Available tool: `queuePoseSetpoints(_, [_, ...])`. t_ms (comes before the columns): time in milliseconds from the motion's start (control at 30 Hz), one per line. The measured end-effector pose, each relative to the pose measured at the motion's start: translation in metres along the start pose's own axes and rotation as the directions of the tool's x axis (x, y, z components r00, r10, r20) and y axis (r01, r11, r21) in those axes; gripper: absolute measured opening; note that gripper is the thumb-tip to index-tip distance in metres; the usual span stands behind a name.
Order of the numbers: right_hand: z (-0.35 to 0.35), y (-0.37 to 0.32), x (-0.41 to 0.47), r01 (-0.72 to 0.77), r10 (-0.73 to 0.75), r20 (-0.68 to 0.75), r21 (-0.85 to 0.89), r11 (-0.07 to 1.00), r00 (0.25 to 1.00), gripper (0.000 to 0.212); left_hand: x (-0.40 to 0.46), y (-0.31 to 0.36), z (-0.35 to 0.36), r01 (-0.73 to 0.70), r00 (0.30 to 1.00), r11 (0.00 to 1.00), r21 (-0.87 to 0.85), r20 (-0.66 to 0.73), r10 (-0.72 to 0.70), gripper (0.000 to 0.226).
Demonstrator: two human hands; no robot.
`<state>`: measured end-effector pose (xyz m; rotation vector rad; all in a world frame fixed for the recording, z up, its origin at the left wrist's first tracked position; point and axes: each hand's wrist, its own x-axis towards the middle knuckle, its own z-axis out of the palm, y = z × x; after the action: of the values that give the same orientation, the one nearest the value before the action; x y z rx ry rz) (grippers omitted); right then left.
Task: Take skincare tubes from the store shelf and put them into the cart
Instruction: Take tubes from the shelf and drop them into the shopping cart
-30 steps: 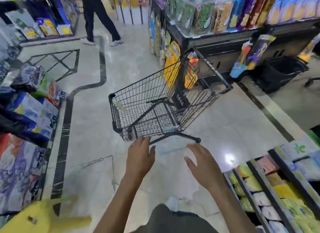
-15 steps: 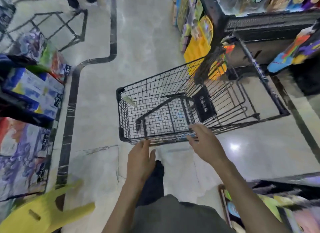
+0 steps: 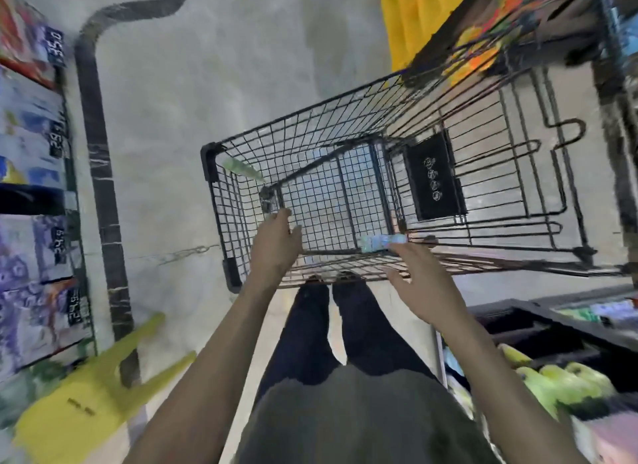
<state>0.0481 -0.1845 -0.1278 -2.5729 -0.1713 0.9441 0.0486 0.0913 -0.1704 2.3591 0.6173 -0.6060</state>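
A single wide-angle camera, worn on the person's head, looked steeply down over the torso and legs to the pale floor (image 3: pixel 165 125). It faced forward along the aisle, close above the wire cart (image 3: pixel 345 146), whose near rim filled the middle of the view. The left hand (image 3: pixel 274 246) and right hand (image 3: pixel 419 285) reached in from the bottom edge. Shelves (image 3: pixel 31 194) bent along both sides, blurred. No second view shared the scene.
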Motion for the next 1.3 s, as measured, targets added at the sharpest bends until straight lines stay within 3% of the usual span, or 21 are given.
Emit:
queuePoseSetpoints(133, [0.009, 0.014, 0.078, -0.01, 0.015, 0.096, -0.052, 0.999, 0.995, 0.047, 0.073, -0.012, 0.022, 0.21, 0.977, 0.945, -0.249, 0.035, -0.208, 0.041])
queuePoseSetpoints(300, [0.04, 0.043, 0.186, -0.013, 0.067, 0.294, -0.183, 0.983, 0.953, 0.05, 0.164, -0.047, 0.059, 0.46, 0.85, 0.7, -0.545, 0.044, -0.524, 0.053])
queuePoseSetpoints(433, [0.088, 0.088, 0.253, 0.046, 0.088, 0.438, -0.288, 0.957, 0.895, 0.054, 0.226, -0.095, 0.091, 0.512, 0.744, 0.478, -0.714, 0.091, -0.662, 0.06])
queuePoseSetpoints(567, [0.129, 0.133, 0.286, 0.11, 0.111, 0.492, -0.399, 0.91, 0.863, 0.047, 0.274, -0.131, 0.108, 0.447, 0.742, 0.386, -0.807, 0.093, -0.664, 0.058])
queuePoseSetpoints(633, [0.142, 0.152, 0.294, 0.168, 0.106, 0.514, -0.459, 0.872, 0.851, 0.045, 0.294, -0.134, 0.104, 0.365, 0.708, 0.338, -0.867, 0.023, -0.706, 0.056])
queuePoseSetpoints(900, [0.163, 0.181, 0.307, 0.277, 0.043, 0.511, -0.533, 0.8, 0.858, 0.055, 0.315, -0.146, 0.103, 0.264, 0.637, 0.327, -0.907, -0.091, -0.765, 0.037])
queuePoseSetpoints(1067, [0.155, 0.183, 0.296, 0.288, -0.037, 0.458, -0.49, 0.823, 0.888, 0.034, 0.294, -0.134, 0.101, 0.281, 0.678, 0.333, -0.9, -0.059, -0.732, 0.028])
queuePoseSetpoints(1167, [0.15, 0.183, 0.288, 0.242, -0.071, 0.376, -0.428, 0.871, 0.924, 0.032, 0.267, -0.12, 0.102, 0.324, 0.716, 0.356, -0.877, -0.018, -0.697, 0.026])
queuePoseSetpoints(1300, [0.141, 0.167, 0.279, 0.037, 0.03, 0.355, -0.18, 0.983, 0.935, 0.033, 0.226, -0.105, 0.108, 0.384, 0.797, 0.47, -0.795, 0.028, -0.604, 0.033])
